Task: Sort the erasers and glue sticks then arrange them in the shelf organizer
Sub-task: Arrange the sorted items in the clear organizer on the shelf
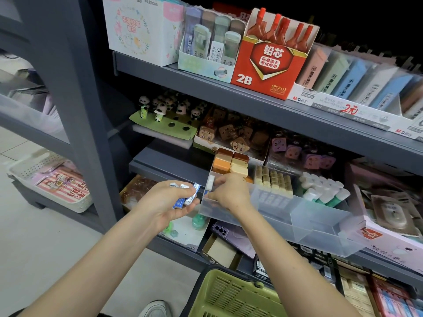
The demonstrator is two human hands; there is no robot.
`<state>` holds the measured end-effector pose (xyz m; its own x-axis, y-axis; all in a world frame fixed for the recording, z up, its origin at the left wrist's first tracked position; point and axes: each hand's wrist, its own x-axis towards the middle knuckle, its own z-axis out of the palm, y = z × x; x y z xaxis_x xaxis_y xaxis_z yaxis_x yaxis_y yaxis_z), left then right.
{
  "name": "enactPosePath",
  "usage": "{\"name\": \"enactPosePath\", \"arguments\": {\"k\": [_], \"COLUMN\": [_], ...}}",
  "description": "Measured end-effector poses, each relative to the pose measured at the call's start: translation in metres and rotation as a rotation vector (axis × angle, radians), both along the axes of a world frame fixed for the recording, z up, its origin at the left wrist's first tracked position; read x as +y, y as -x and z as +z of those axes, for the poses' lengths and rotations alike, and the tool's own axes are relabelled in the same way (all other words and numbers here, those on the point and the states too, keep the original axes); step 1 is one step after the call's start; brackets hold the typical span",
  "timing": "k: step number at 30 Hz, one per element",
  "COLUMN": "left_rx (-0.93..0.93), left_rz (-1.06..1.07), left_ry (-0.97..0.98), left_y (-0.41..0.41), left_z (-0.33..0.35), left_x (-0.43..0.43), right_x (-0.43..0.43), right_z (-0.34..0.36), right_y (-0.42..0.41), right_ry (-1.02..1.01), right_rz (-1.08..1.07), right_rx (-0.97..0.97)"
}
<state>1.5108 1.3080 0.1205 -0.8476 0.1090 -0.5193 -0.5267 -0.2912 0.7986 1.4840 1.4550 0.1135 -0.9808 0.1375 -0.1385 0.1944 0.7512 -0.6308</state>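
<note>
Basket [231, 296], green, nearest, below the shelf. Left hand [168, 203] cups several blue-white wrapped erasers [186, 196], fingers curled round them. Right hand [230, 191] pinches one white eraser [210, 183] upright at the left end of the clear organizer [320, 227]. Judgement: seat it square against the end wall, feed singly. Farther right: tan erasers [273, 180], then glue sticks [325, 191].

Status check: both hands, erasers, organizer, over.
Left hand holds several wrapped erasers. Right hand sets one white eraser into clear organizer, leftmost compartment. Nothing blocking.
</note>
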Motion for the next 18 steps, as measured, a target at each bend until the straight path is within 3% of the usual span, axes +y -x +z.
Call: {"name": "enactPosePath", "arguments": {"k": [18], "left_rx": [0.014], "left_rz": [0.032], "left_ry": [-0.026], "left_y": [-0.0007], "left_z": [0.0032], "left_x": [-0.0021], "right_x": [0.0013], "right_z": [0.0087], "right_y": [-0.0021], "right_ry": [0.091], "right_rz": [-0.049], "right_rx": [-0.045]}}
